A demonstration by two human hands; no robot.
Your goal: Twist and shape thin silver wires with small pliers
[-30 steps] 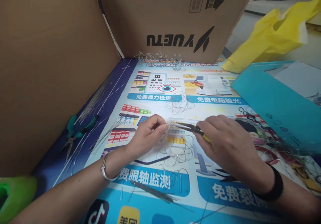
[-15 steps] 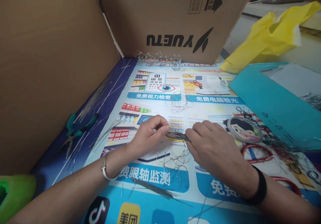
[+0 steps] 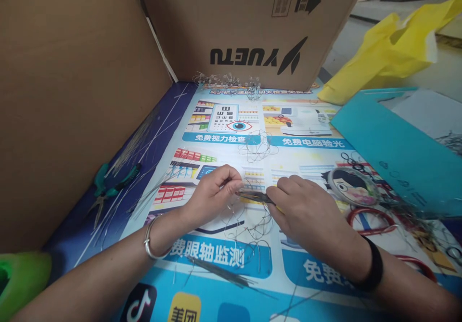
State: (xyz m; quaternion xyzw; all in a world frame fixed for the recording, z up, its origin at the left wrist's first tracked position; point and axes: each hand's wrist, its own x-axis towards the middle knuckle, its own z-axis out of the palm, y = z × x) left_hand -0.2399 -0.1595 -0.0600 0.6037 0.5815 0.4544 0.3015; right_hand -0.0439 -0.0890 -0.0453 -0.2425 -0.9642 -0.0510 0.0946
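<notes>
My right hand [image 3: 305,206] is wrapped round dark-jawed pliers [image 3: 257,196], with a bit of yellow handle showing by the thumb. Their jaws point left and reach the fingertips of my left hand [image 3: 216,192]. Thumb and forefinger of that hand pinch thin wire, whose held end is hidden. Bent wire loops [image 3: 258,221] hang or lie just below the pliers; whether they join the pinched piece I cannot tell. Beyond my hands a rounded wire shape [image 3: 258,145] rests on the printed sheet [image 3: 288,161]. A bundle of straight wires [image 3: 224,270] lies nearer me.
Teal-handled pliers [image 3: 108,187] and loose straight wires [image 3: 132,144] lie at left. Cardboard walls [image 3: 231,19] stand behind and left. A round tin [image 3: 352,186], red-handled scissors [image 3: 371,220], a teal box [image 3: 397,153] and a yellow bag [image 3: 393,52] are at right. Wire pieces [image 3: 231,79] line the back.
The plier jaws appear slightly more parted, and my right hand has shifted a little. My left hand stays pinched in nearly the same spot.
</notes>
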